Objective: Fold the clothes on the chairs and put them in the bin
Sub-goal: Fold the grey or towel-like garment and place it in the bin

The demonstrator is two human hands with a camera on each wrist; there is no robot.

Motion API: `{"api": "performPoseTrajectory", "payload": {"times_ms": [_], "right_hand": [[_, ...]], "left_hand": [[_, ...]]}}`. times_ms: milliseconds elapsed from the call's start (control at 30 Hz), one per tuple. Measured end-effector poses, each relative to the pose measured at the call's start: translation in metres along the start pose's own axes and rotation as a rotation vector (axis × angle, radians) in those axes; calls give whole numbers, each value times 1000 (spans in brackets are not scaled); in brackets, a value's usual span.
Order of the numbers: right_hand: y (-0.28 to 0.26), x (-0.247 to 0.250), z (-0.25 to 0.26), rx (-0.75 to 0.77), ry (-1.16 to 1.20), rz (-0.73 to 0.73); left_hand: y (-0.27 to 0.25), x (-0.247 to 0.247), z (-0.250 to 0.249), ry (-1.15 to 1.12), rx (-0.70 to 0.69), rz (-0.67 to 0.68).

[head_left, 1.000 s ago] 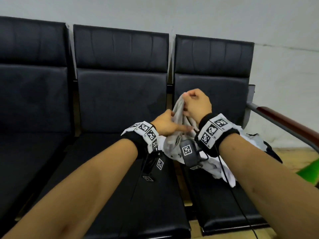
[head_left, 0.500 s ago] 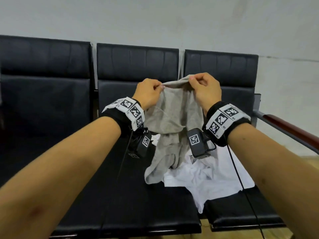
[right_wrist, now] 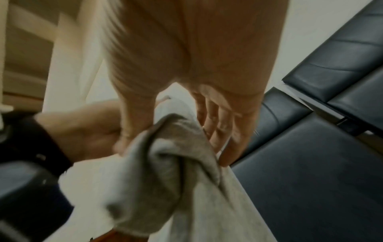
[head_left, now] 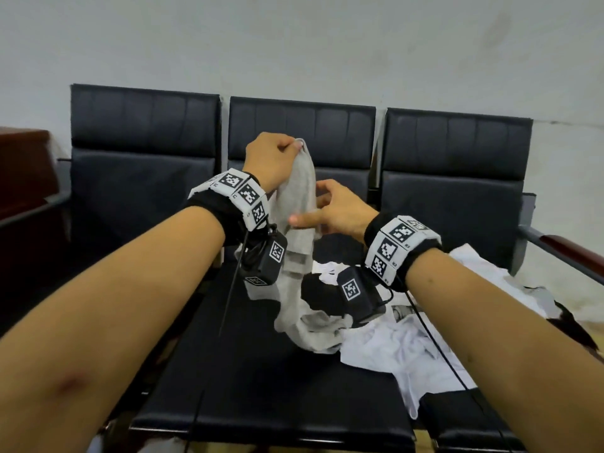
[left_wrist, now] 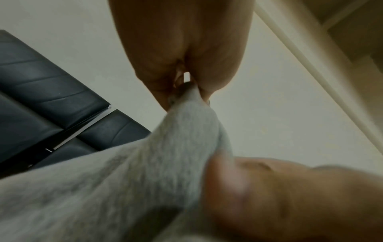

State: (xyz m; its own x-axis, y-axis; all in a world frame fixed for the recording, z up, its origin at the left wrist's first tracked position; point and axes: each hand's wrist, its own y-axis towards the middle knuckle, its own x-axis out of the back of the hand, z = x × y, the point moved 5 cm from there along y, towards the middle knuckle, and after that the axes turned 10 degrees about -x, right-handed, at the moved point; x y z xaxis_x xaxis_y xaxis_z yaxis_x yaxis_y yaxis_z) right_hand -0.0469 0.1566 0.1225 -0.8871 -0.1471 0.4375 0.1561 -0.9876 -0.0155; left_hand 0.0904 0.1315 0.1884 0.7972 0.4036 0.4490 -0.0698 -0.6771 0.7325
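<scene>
The grey garment (head_left: 299, 204) hangs bunched from the left hand (head_left: 271, 158), whose fingers pinch its top edge above the middle chair (head_left: 261, 371), its tail trailing onto the seat. The right hand (head_left: 336, 210) runs lower down the cloth, thumb and loosely spread fingers bracketing it. I'd say it should slide to a matching corner and pull the fabric flat before any fold. A white garment (head_left: 408, 348) lies crumpled across the seats beside it. Three black chairs stand against a plain pale wall (head_left: 294, 44); no bin shows.

Matt grey knit garment (head_left: 299, 204); chairs (head_left: 451, 188) smooth leather-look (faint sheen).
</scene>
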Motion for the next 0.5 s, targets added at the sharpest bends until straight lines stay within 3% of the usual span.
{"api": "performPoseTrajectory", "payload": {"times_ms": [200,267,367,500], "right_hand": [[23,15,3,71,-165,-348],[23,19,11,116,-228,-372],[27,26,19,169,-117,-401],[32,24,29,146,63,-377]], "left_hand": [[-1,24,23,109,44,-10],[-3,32,39,147,95,-1],[-6,38,64,124,202,32],[-17,35,74,-95,336,79]]}}
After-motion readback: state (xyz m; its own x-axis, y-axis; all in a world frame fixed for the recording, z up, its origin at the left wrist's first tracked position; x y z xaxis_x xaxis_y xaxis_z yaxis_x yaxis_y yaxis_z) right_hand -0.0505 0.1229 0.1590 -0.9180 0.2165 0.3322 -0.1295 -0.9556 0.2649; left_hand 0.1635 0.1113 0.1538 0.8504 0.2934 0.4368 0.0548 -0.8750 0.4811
